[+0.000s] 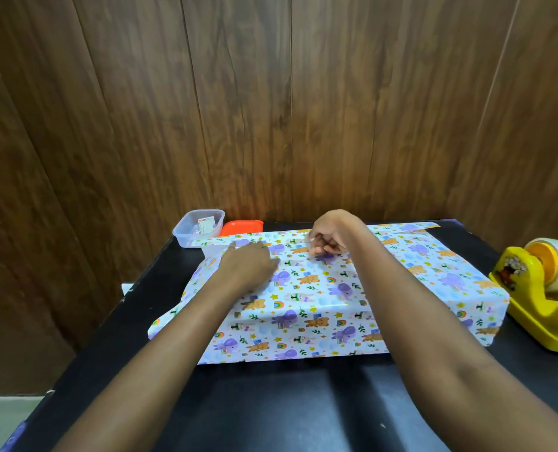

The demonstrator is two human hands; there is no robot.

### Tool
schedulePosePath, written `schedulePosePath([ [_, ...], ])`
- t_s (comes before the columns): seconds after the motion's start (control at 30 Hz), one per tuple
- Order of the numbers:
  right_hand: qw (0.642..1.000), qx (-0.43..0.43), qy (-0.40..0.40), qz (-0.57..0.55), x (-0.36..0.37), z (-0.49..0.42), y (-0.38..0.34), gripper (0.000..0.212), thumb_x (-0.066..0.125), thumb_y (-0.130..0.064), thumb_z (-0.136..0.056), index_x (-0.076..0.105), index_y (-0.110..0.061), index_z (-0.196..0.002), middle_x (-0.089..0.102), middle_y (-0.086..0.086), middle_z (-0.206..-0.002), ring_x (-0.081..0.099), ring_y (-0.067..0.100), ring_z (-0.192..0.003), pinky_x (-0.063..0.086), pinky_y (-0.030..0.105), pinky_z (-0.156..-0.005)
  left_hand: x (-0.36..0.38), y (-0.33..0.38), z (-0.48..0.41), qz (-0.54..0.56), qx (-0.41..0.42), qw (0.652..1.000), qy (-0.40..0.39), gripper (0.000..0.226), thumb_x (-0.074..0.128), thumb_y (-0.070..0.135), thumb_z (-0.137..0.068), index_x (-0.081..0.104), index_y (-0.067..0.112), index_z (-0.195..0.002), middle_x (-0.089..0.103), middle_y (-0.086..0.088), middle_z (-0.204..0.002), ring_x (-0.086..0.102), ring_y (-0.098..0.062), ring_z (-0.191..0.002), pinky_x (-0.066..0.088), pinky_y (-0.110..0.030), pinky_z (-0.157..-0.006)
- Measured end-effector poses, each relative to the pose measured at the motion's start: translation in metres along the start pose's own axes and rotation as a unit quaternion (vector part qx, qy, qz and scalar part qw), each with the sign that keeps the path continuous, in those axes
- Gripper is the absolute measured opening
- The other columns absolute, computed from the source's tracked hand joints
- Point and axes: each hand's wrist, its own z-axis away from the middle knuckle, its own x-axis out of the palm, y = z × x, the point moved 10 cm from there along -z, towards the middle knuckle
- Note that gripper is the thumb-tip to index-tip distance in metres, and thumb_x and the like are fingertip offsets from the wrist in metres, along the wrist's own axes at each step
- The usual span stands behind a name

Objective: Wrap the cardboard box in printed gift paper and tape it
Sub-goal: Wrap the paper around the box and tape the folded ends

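The box lies on the black table, fully covered by the printed gift paper with bears, elephants and rainbows; no cardboard shows. My left hand presses flat on the paper's top left, near the far seam. My right hand hovers over the far edge of the top with curled fingers, pinching a short strip of clear tape against the paper. Loose paper flaps stick out at the left end and along the far edge.
A yellow tape dispenser with a clear roll stands at the right edge of the table. A clear plastic tub and an orange lid sit at the back left. A wood-panel wall rises directly behind.
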Motion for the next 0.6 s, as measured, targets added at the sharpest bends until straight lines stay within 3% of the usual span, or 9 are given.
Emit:
schedulePosePath([
  [0.07, 0.992, -0.054, 0.105, -0.052, -0.042, -0.002, 0.01, 0.034, 0.051, -0.022, -0.096, 0.058, 0.0, -0.072, 0.059, 0.005, -0.04, 0.056, 0.015, -0.044, 0.038, 0.02, -0.043, -0.001, 0.03, 0.021, 0.117, 0.042, 0.992, -0.003, 0.047, 0.03, 0.046, -0.099, 0.052, 0.01, -0.12, 0.052, -0.008, -0.132, 0.045, -0.027, -0.124, 0.032, -0.042, -0.105],
  [0.1, 0.982, -0.083, 0.164, -0.032, -0.063, 0.0, 0.012, 0.034, 0.055, -0.026, -0.094, 0.062, 0.002, -0.077, 0.063, 0.006, -0.049, 0.059, 0.019, -0.055, 0.045, 0.024, -0.051, 0.003, 0.048, 0.034, 0.153, 0.079, 0.985, -0.02, 0.05, 0.032, 0.049, -0.097, 0.051, 0.011, -0.123, 0.049, -0.009, -0.135, 0.042, -0.027, -0.128, 0.032, -0.041, -0.105],
  [0.13, 0.971, -0.105, 0.213, 0.026, -0.08, 0.003, 0.014, 0.033, 0.055, -0.03, -0.093, 0.066, 0.001, -0.088, 0.069, 0.007, -0.067, 0.061, 0.022, -0.072, 0.05, 0.03, -0.065, 0.009, 0.067, 0.047, 0.144, 0.122, 0.981, -0.04, 0.056, 0.033, 0.053, -0.095, 0.044, 0.014, -0.135, 0.038, -0.008, -0.146, 0.031, -0.024, -0.137, 0.026, -0.042, -0.11],
  [0.2, 0.943, -0.129, 0.26, 0.161, -0.092, 0.007, 0.014, 0.035, 0.049, -0.037, -0.095, 0.064, -0.01, -0.112, 0.064, 0.008, -0.11, 0.048, 0.027, -0.115, 0.041, 0.038, -0.093, 0.022, 0.088, 0.065, 0.062, 0.17, 0.982, -0.051, 0.071, 0.032, 0.057, -0.093, 0.015, 0.018, -0.15, 0.004, -0.001, -0.158, 0.001, -0.016, -0.146, 0.006, -0.042, -0.118],
  [0.27, 0.935, -0.136, 0.229, 0.232, -0.09, -0.001, 0.019, 0.039, 0.04, -0.041, -0.098, 0.059, -0.019, -0.123, 0.052, 0.006, -0.129, 0.031, 0.028, -0.13, 0.027, 0.045, -0.106, 0.028, 0.092, 0.07, -0.017, 0.169, 0.985, -0.011, 0.075, 0.031, 0.056, -0.094, 0.0, 0.018, -0.151, -0.009, 0.0, -0.158, -0.008, -0.016, -0.145, -0.002, -0.041, -0.118],
  [0.4, 0.942, -0.121, 0.135, 0.284, -0.089, -0.017, 0.038, 0.058, 0.032, -0.055, -0.096, 0.057, -0.01, -0.122, 0.057, 0.008, -0.122, 0.044, 0.031, -0.124, 0.023, 0.054, -0.11, 0.029, 0.094, 0.072, -0.071, 0.161, 0.98, 0.093, 0.067, 0.037, 0.041, -0.098, 0.003, 0.017, -0.15, -0.003, -0.001, -0.158, 0.0, -0.018, -0.146, 0.002, -0.039, -0.117],
  [0.47, 0.944, -0.134, 0.141, 0.267, -0.102, -0.014, 0.047, 0.061, 0.037, -0.057, -0.094, 0.061, -0.005, -0.113, 0.061, 0.009, -0.105, 0.053, 0.03, -0.113, 0.032, 0.051, -0.107, 0.022, 0.099, 0.074, -0.061, 0.211, 0.964, 0.15, 0.07, 0.058, 0.042, -0.088, 0.029, 0.016, -0.146, 0.025, -0.002, -0.154, 0.027, -0.018, -0.141, 0.019, -0.04, -0.114],
  [0.53, 0.947, -0.123, 0.154, 0.255, -0.12, -0.006, 0.062, 0.064, 0.041, -0.058, -0.092, 0.066, 0.0, -0.106, 0.065, 0.01, -0.1, 0.058, 0.029, -0.104, 0.041, 0.04, -0.097, 0.017, 0.101, 0.076, -0.066, 0.25, 0.948, 0.187, 0.073, 0.079, 0.042, -0.063, 0.057, 0.018, -0.128, 0.056, 0.0, -0.133, 0.056, -0.016, -0.119, 0.042, -0.042, -0.098],
  [0.6, 0.956, -0.105, 0.15, 0.229, -0.138, 0.0, 0.087, 0.064, 0.045, -0.058, -0.091, 0.065, -0.001, -0.114, 0.064, 0.011, -0.113, 0.057, 0.028, -0.108, 0.04, 0.036, -0.092, 0.017, 0.098, 0.076, -0.046, 0.266, 0.941, 0.204, 0.073, 0.08, 0.039, -0.057, 0.06, 0.018, -0.124, 0.061, 0.0, -0.128, 0.059, -0.017, -0.115, 0.048, -0.046, -0.09],
])
